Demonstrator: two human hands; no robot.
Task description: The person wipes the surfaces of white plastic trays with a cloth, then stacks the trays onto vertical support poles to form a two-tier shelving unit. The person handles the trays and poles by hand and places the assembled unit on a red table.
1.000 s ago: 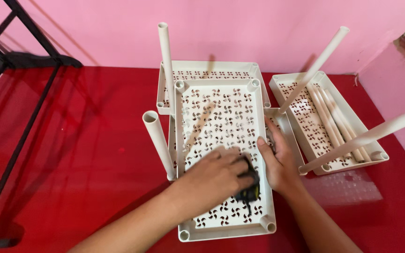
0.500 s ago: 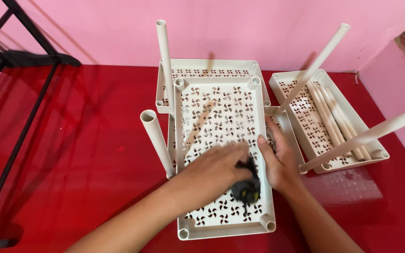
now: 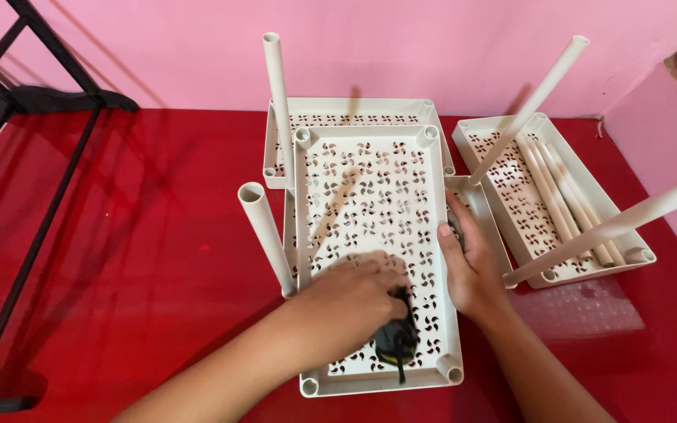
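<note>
Perforated white plastic shelf tray (image 3: 374, 211), rectangular, with pinwheel-shaped cut-outs and a round socket at each corner, lies flat at the centre of the glossy red floor (image 3: 143, 235), stacked over other trays of the same kind. The left hand (image 3: 354, 301) rests on the tray's near end with fingers curled closed around a small black rounded object (image 3: 396, 341); what that object is cannot be told. The right hand (image 3: 470, 262) presses against the tray's right long edge, fingers together and extended along the rim, the thumb over the top surface. A second white perforated tray (image 3: 354, 110) projects from beneath the far end, and smooth white cylindrical plastic tubes rise from the stack: one upright tube (image 3: 278, 102) at the far left corner and one shorter hollow tube (image 3: 264, 235) at the left side, tilted slightly. To the right, apart from the stack, a third white perforated tray (image 3: 503, 149) sits at an angle and holds several loose white tubes (image 3: 566, 200) lying lengthwise; two further tubes stand tilted in its corner sockets. A black metal frame (image 3: 41, 102) stands at the far left against the matte pink wall (image 3: 401, 39).
</note>
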